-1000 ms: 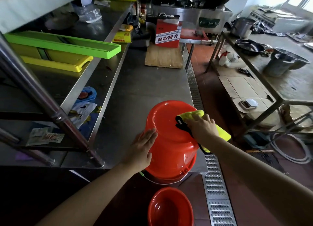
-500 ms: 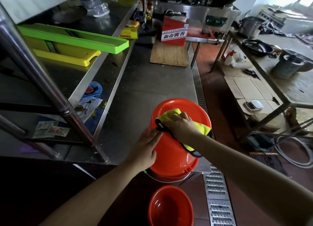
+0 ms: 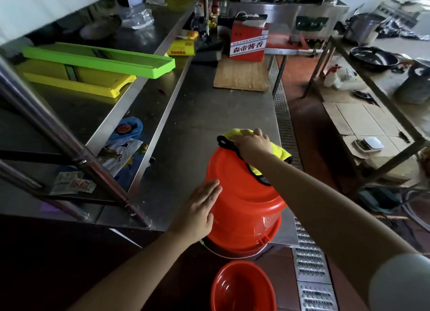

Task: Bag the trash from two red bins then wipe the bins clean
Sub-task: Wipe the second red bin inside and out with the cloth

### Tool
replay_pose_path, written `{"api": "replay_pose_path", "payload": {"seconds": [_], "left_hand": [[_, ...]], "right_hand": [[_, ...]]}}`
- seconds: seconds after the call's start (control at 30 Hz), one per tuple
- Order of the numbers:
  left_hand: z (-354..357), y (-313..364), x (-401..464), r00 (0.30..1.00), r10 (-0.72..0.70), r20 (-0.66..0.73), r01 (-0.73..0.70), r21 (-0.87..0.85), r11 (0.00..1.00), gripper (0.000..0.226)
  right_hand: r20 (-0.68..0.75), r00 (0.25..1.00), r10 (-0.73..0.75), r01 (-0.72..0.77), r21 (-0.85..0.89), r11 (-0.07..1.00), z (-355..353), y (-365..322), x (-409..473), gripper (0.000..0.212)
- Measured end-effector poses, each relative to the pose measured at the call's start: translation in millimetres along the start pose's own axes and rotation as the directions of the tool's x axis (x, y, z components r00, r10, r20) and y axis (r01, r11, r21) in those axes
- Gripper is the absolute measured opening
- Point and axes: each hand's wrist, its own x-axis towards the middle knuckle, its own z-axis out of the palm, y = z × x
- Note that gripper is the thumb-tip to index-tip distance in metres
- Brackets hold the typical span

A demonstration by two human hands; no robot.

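Bin (image 3: 242,194) upside down at the near right corner of your steel table (image 3: 204,115), red, its flat base facing up and its rim slightly over the table's near edge. Your left hand (image 3: 197,213) lies flat against its left side, fingers straight and together, a spread grip that holds nothing. Your right hand (image 3: 252,145) presses a yellow cloth (image 3: 279,151) (black-edged) onto the far edge of the bin's base; the fingers bend over the cloth, and part of the cloth trails out to the right under your wrist. A second red bin (image 3: 242,287) stands upright on the dark floor just near of the table, its mouth open toward you.

Farther along the table lie a wooden board (image 3: 242,75) and, touching its far end, a red carton (image 3: 249,43) with white label. On the shelf to the left sit a green tray (image 3: 100,59) stacked over a yellow tray (image 3: 93,82). A metal floor grate (image 3: 309,271) runs along the table's right side.
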Motion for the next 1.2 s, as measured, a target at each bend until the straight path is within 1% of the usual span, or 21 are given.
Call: {"api": "replay_pose_path", "payload": {"seconds": [0.1,0.17,0.27,0.33,0.43,0.53,0.67,0.73,0.83,0.87,0.93,0.97,1.0,1.07,1.1,1.13,1.2], "left_hand": [[-1.2,6.7,6.7,1.000,-0.023,-0.020,0.023,0.032,0.999,0.075],[-2.4,11.4,11.6,0.999,-0.042,-0.009,0.043,0.055,0.998,0.081],[-4.0,14.4,14.0,0.997,-0.065,0.039,0.061,0.098,0.993,0.084],[-4.4,14.6,15.8,0.993,-0.080,0.085,0.067,0.146,0.987,0.085],[-3.7,15.8,16.2,0.988,-0.104,0.116,0.083,0.174,0.981,0.086],[-6.3,19.7,15.4,0.985,-0.110,0.131,0.088,0.165,0.982,0.084],[-8.6,24.0,17.2,0.984,-0.108,0.141,0.092,0.114,0.989,0.083],[-7.8,25.4,17.0,0.985,-0.111,0.135,0.100,0.088,0.991,0.083],[-10.4,25.2,15.4,0.983,-0.112,0.145,0.107,0.038,0.994,0.082],[-13.0,25.0,15.1,0.983,-0.107,0.148,0.108,0.001,0.994,0.080],[-19.8,25.0,15.6,0.980,-0.122,0.159,0.144,-0.134,0.980,0.078],[-22.7,25.3,15.5,0.972,-0.169,0.165,0.203,-0.220,0.954,0.077],[-25.1,25.6,15.5,0.956,-0.244,0.163,0.284,-0.296,0.912,0.076],[-27.4,20.6,15.1,0.898,-0.407,0.169,0.439,-0.396,0.806,0.072],[-26.7,15.7,13.2,0.880,-0.438,0.182,0.473,-0.414,0.778,0.070],[-24.5,9.3,10.1,0.878,-0.439,0.192,0.478,-0.417,0.773,0.068],[-19.4,-4.1,2.6,0.888,-0.421,0.187,0.459,-0.430,0.777,0.068]], "right_hand": [[-0.032,0.993,0.112,-0.112,0.007,0.994,-2.2,35.9,-2.7,0.037],[-0.055,0.986,0.156,-0.154,0.047,0.987,0.3,59.0,-13.6,0.037],[-0.097,0.979,0.178,-0.164,0.136,0.977,8.3,84.1,-41.3,0.036],[-0.101,0.972,0.214,-0.187,0.224,0.956,12.1,93.2,-60.7,0.037],[-0.099,0.962,0.255,-0.218,0.288,0.933,20.8,103.2,-89.2,0.037],[-0.124,0.956,0.267,-0.216,0.323,0.921,33.5,109.7,-123.5,0.037],[-0.218,0.940,0.264,-0.167,0.382,0.909,45.0,95.7,-161.4,0.037],[-0.250,0.936,0.247,-0.146,0.363,0.920,49.1,81.8,-177.5,0.037],[-0.297,0.940,0.168,-0.080,0.288,0.954,57.6,56.1,-202.0,0.044],[-0.319,0.939,0.131,-0.048,0.255,0.966,60.7,46.5,-209.1,0.047],[-0.359,0.933,0.035,0.020,0.149,0.989,66.1,28.6,-217.9,0.052],[-0.361,0.933,-0.013,0.046,0.083,0.996,67.1,20.5,-219.8,0.053],[-0.365,0.929,-0.058,0.069,0.020,0.997,66.6,13.7,-220.2,0.053],[-0.377,0.914,-0.151,0.129,-0.082,0.988,62.6,1.6,-215.8,0.053],[-0.366,0.910,-0.194,0.158,-0.126,0.979,60.1,-5.1,-212.5,0.052],[-0.337,0.914,-0.225,0.179,-0.164,0.970,56.5,-12.4,-208.3,0.051],[-0.245,0.943,-0.226,0.180,-0.193,0.964,47.5,-27.6,-195.1,0.045]]}}
